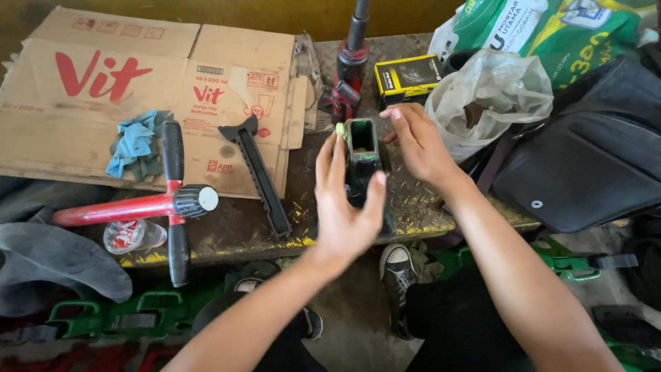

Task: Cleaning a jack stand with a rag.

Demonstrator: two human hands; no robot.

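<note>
Nearest the camera, two black sneakers [397, 272] rest on the floor between green plastic parts [571, 262], below the near edge of the desk [234, 231]. Just above that edge the left hand [346, 207] is closed round the lower part of a dark, box-shaped metal piece [362, 155] — thumb on its right side, fingers up its left — and holds it upright, open top towards the camera. The right hand [418, 141] comes in from the right with loosely curled fingers; its fingertips touch the piece's upper right rim, and it grips nothing.

Left of the hands a black toothed bar [260, 172] lies on the desk, its far end on flattened cardboard [138, 89]. Further left lie a red T-handled tool [158, 203] with black grips and, beside it, a crumpled blue rag [134, 145].

Beyond the piece stands a red and black jack [350, 65] — with a black and yellow box [407, 77] to its right. A clear plastic bag [492, 96] and a black bag [585, 158] fill the right side.
</note>
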